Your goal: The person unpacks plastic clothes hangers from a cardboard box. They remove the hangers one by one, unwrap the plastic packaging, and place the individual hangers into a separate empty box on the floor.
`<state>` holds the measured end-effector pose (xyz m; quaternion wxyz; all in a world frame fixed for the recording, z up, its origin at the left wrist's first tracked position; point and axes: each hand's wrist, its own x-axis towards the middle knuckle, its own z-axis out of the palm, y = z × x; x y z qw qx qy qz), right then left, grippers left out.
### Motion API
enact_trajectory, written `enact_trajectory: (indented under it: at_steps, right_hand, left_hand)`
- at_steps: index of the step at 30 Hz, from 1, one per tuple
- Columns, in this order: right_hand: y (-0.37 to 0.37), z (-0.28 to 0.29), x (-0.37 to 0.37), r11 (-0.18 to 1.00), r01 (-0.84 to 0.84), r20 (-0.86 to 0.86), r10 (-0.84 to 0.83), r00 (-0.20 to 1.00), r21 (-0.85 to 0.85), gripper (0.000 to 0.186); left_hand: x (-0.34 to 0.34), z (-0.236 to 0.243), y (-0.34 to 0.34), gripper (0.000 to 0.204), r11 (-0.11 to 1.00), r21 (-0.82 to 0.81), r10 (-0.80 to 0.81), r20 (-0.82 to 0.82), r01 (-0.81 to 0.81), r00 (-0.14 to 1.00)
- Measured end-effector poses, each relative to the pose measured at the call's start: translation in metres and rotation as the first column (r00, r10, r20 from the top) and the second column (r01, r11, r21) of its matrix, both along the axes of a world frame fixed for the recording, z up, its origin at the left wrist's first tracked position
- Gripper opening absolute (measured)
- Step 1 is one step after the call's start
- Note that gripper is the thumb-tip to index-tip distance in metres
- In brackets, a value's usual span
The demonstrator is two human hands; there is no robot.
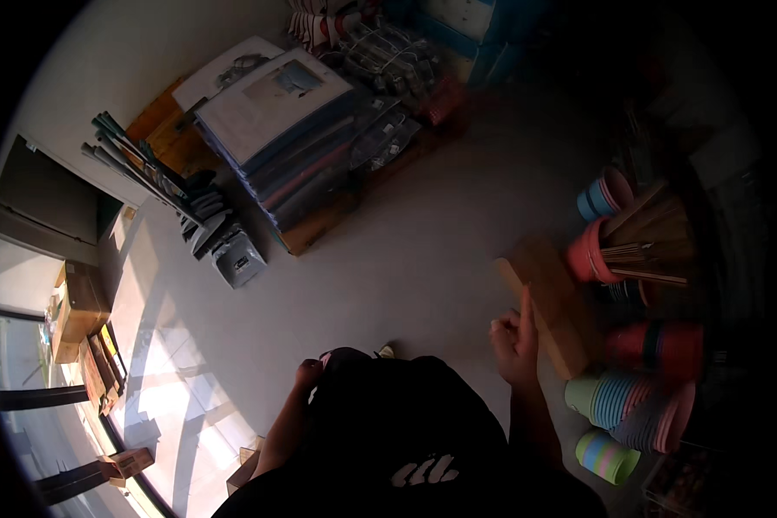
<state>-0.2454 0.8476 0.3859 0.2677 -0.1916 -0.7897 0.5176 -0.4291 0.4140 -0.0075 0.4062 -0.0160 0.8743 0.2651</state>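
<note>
My left hand (309, 373) hangs beside my dark clothing, its fingers curled in. A small pinkish patch shows next to it; whether the hand holds anything is hidden. Out to the right is my right hand (516, 347), with the index finger stretched forward and the other fingers bent. Nothing shows in its grasp. Just beyond and beside it lies a long brown cardboard box (551, 302), blurred. Whether the fingertip touches the box I cannot tell. A red bucket (589, 252) with thin sticks stands past the box.
Stacked colored buckets (617, 401) and a striped green bucket (607, 457) line the right side. Flat bagged packages (276, 112) are piled ahead on a pallet. Long-handled dustpans (238, 261) stand left of them. Cardboard boxes (82, 298) sit by the sunlit doorway.
</note>
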Motion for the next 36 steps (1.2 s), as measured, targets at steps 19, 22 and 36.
enact_trajectory:
  at_steps: [19,22,36]
  right_hand:
    - [0.35,-0.242,-0.085,0.811,0.521,0.734,-0.179,0.655,-0.267,0.057]
    - [0.346,-0.327,0.004,0.516,0.802,0.869,-0.198,0.453,-0.301,0.059]
    - [0.628,-0.359,-0.088,0.462,0.799,0.794,-0.275,0.542,-0.386,0.053]
  left_hand:
    - [-0.326,-0.004,0.429,0.028,0.994,0.006,-0.106,0.305,0.109,0.946]
    - [-0.391,0.024,0.572,0.026,0.969,0.113,-0.236,0.187,0.218,0.954]
    - [-0.463,0.046,1.004,0.028,0.877,0.185,-0.47,0.146,0.443,0.87]
